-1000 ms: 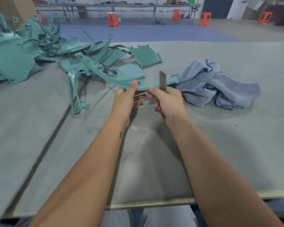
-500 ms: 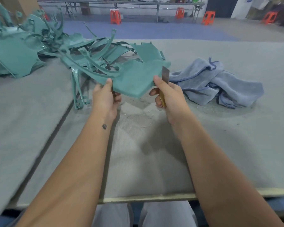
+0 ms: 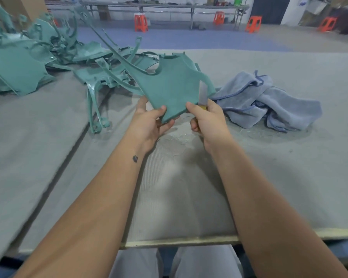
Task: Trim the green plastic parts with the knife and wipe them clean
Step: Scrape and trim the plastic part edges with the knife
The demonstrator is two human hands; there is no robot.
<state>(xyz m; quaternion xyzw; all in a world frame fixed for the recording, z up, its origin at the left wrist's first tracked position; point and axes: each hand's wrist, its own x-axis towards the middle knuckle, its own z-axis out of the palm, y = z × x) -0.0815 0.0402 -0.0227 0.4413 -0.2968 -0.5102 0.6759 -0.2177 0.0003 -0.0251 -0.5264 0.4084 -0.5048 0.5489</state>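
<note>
A flat green plastic part [image 3: 171,85] with long curved arms is held up above the table, its broad face turned toward me. My left hand [image 3: 149,123] pinches its lower corner, thumb on top. My right hand [image 3: 208,121] grips the knife [image 3: 202,95] by its yellow handle; the blade points up along the part's right edge. The thumb of that hand touches the part's lower edge. More green parts [image 3: 18,65] are piled at the back left.
A crumpled blue-grey cloth [image 3: 269,101] lies on the grey felt table [image 3: 289,177] to the right of my hands. Thin shavings are scattered near it. One green frame piece [image 3: 94,109] rests left of my hands. Orange stools stand on the floor beyond.
The part has been turned from edge-on to face-up and lifted toward me. My left hand shifted its hold to the lower corner. The knife stays in my right hand.
</note>
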